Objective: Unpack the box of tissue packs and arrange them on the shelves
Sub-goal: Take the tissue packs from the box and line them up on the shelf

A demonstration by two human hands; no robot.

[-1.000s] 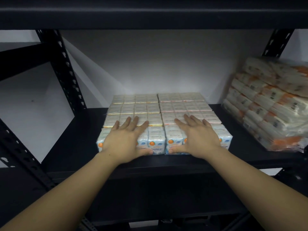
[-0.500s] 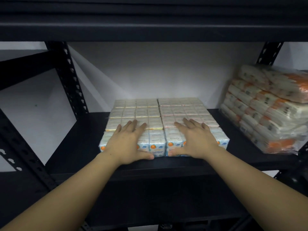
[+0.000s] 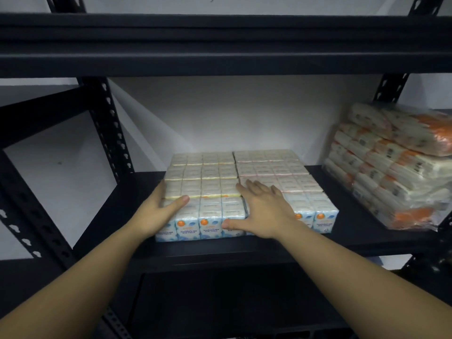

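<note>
— What are the hands doing right now?

— The left hand is cupping the near left corner of the block of mini tissue packs, thumb lying over the top edge and the fingers wrapping round the left side, where I am losing sight of them. So it is gripping that corner pack rather than lying flat.

— And the other one?

— The right hand is lying spread on top of the block, fingers straight and fanned toward the back, thumb pressing against the front faces of the packs below it. It is wide and flat, holding nothing.

— Where is the block sitting?

— On the black metal shelf, directly under both hands, its front row just behind the shelf's near edge. The row nearest the wrists is showing blue fronts with orange dots; beyond the fingertips the rows are running back toward the white wall, yellowish bands on the left half, pinkish on the right.

— Anything else around?

— Well off to the right of the right hand, a big plastic-wrapped bundle of orange-and-white tissue packs is leaning on the same shelf, apart from the block. Above the hands another shelf board is spanning the frame, and a perforated upright is standing left of the left hand
</note>
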